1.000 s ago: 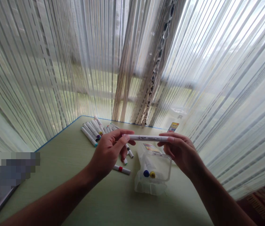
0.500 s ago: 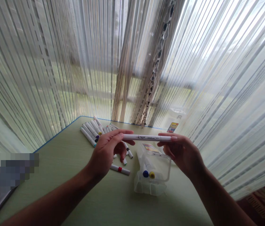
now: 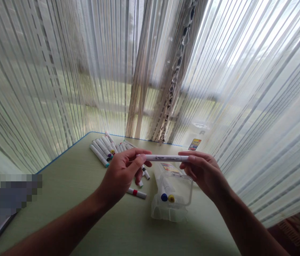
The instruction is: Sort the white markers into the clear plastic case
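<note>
My fingers (image 3: 140, 159) grasp a white marker (image 3: 165, 158), one end pinched in my left hand (image 3: 118, 171), the other in my right hand (image 3: 210, 171), so it lies level in the air, printed side towards me. Beyond and below it, the clear plastic box (image 3: 169, 214) sits open on the green table (image 3: 128, 231), holding a blue-ended marker (image 3: 164, 197) and a yellow-ended marker (image 3: 171, 198) side by side. A second clear container with a yellow-and-blue label (image 3: 195, 144) stands at the far edge, its contents too faint to tell. Both my forearms reach in from the lower corners, thumbs towards me, the left hand's lower fingers curled beside the loose pile of markers (image 3: 102, 149). Compared with half a second ago, my thumbs have come closer together along the barrel, leaving less of it showing; the box keeps the same two markers
</note>
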Motion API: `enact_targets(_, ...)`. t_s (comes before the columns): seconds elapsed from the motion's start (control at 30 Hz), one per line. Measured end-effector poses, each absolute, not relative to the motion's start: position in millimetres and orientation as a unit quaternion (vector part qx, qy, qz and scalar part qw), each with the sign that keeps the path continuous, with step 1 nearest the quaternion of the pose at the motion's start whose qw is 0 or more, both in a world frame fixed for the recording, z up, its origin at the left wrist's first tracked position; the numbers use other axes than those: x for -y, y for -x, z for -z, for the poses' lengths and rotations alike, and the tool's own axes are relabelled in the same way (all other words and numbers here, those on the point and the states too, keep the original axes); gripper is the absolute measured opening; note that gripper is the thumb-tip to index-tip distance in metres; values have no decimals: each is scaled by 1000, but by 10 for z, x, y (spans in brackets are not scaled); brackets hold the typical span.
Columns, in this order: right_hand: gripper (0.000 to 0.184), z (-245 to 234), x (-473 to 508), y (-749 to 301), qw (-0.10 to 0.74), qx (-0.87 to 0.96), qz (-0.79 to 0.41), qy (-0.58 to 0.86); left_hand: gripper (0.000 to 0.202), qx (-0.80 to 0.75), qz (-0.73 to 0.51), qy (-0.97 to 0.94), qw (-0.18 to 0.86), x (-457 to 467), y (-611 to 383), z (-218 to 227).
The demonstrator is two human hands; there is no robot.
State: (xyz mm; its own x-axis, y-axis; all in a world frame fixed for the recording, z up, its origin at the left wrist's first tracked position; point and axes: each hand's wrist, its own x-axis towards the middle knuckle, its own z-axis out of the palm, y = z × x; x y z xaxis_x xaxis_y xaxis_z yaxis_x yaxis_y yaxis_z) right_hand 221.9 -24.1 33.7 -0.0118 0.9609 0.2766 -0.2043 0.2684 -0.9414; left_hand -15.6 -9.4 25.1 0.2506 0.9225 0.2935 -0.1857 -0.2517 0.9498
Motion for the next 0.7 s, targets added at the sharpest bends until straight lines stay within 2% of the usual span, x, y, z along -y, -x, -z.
enact_targets(0.7, 22, -319, 257, -2182, 587, 553, -440, 396, 27, -339, -484, -624, 511, 121, 175, -236)
